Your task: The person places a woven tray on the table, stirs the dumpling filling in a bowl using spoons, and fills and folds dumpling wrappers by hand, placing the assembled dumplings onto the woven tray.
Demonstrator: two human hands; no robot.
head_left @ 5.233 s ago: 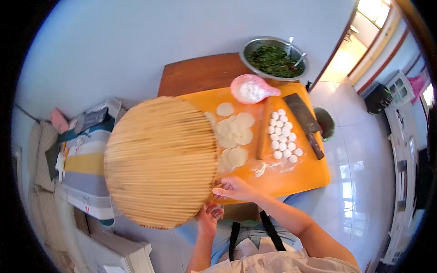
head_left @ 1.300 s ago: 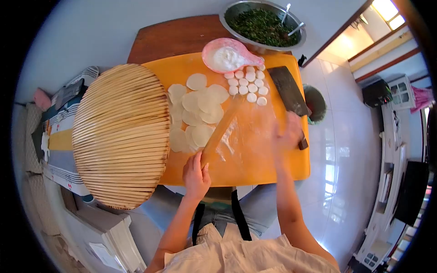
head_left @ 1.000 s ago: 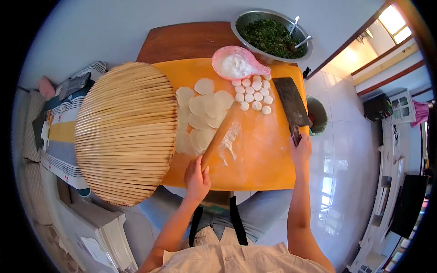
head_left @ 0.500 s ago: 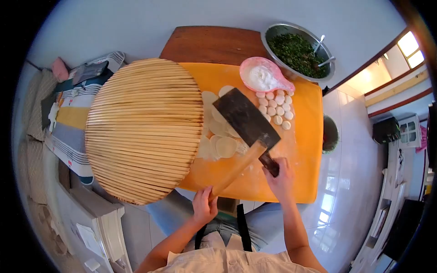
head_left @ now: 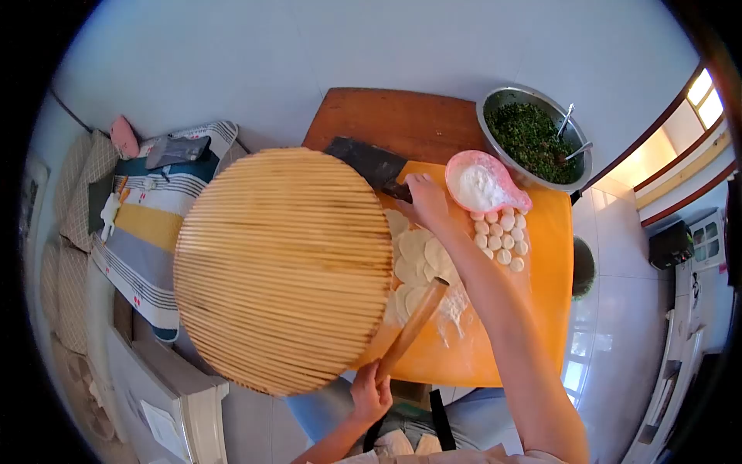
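Note:
My left hand (head_left: 372, 393) is closed around the lower end of a wooden rolling pin (head_left: 416, 323), which slants up over the near part of the orange mat (head_left: 545, 309). My right hand (head_left: 427, 199) reaches to the far side and grips the dark handle of a cleaver (head_left: 365, 161). Its black blade lies across the mat's far left corner and the brown table, partly behind the round tray of stalks (head_left: 282, 271). Thin dough wrappers (head_left: 412, 246) overlap between the tray and my right forearm. Several small dough pieces (head_left: 506, 241) sit right of that forearm.
A pink bowl (head_left: 519, 203) of white flour stands behind the dough pieces. Behind it, a metal bowl (head_left: 576, 184) holds chopped green filling and two utensils. Loose flour (head_left: 454, 309) is scattered on the mat. A bin (head_left: 585, 267) stands on the floor at right.
My right hand has carried the cleaver from above the wrappers to the far left corner of the mat. My left hand still holds the rolling pin. The whole view has shifted.

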